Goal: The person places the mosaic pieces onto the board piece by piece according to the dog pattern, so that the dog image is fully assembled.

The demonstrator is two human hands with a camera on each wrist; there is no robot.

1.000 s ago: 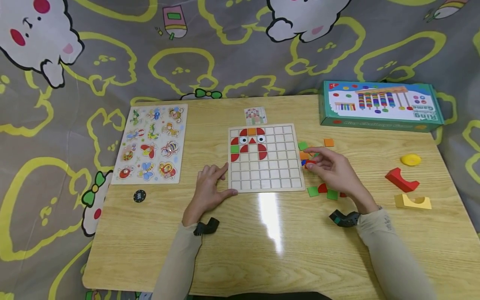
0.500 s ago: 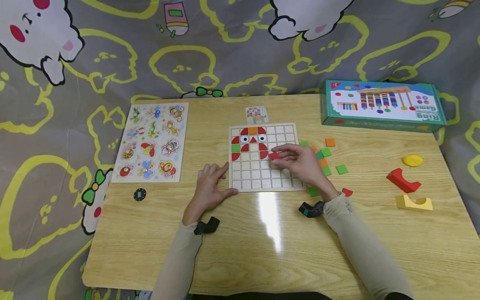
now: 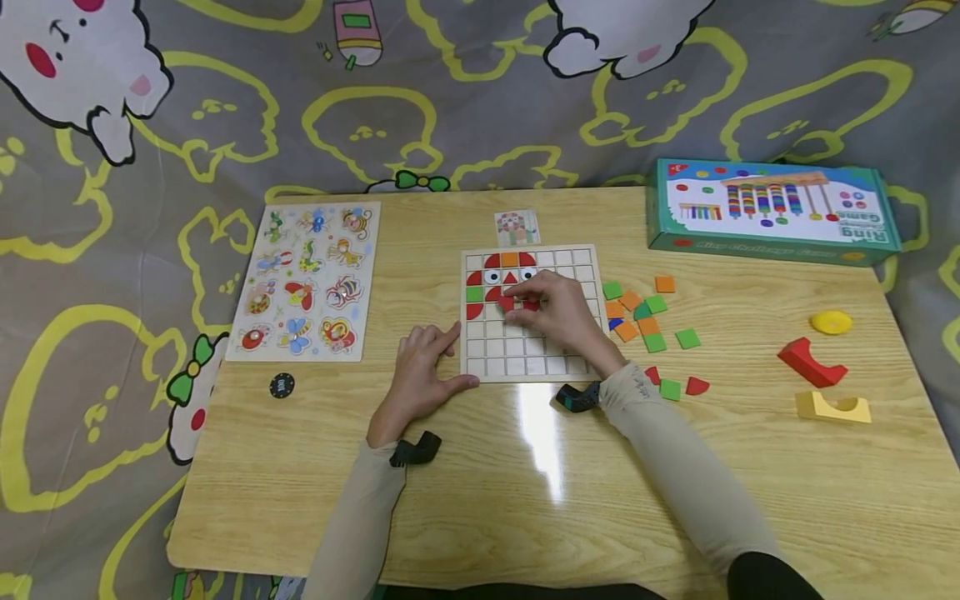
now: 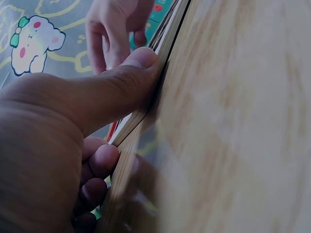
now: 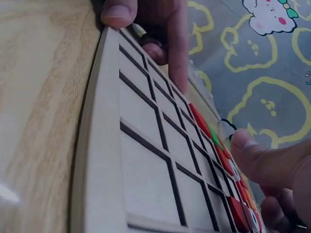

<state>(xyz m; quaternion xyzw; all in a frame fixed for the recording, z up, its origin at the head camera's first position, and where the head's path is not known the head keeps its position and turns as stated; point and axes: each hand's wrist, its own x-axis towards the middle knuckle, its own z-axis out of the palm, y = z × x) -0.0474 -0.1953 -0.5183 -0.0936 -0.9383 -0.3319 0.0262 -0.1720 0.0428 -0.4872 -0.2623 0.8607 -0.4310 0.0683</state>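
A square wooden grid board [image 3: 495, 367] lies on the table, its upper left cells filled with red, green and orange tiles and two eye tiles. The left hand [image 3: 423, 375] stays at the board's lower left corner. Its thumb [image 4: 114, 87] lies along the front edge, and its index finger reaches up the left edge, as the right wrist view shows. Over the filled cells, the right hand [image 3: 558, 310] pinches a red tile [image 3: 506, 303] between thumb and fingers. That tile looks rounded; its full outline is hidden by the fingers. Some placed tiles are covered too.
Right of the board lie loose green and orange tiles [image 3: 655, 342], with red quarter-circle tiles [image 3: 697, 386] nearer. A picture card [image 3: 517, 227] sits behind the board. Around them are an insect puzzle [image 3: 303, 283], a chip [image 3: 282, 385], a game box [image 3: 776, 208] and blocks [image 3: 812, 362].
The right hand has picked a red tile from the loose pile and carried it left over the board to the filled cells. The left hand stays at the corner.
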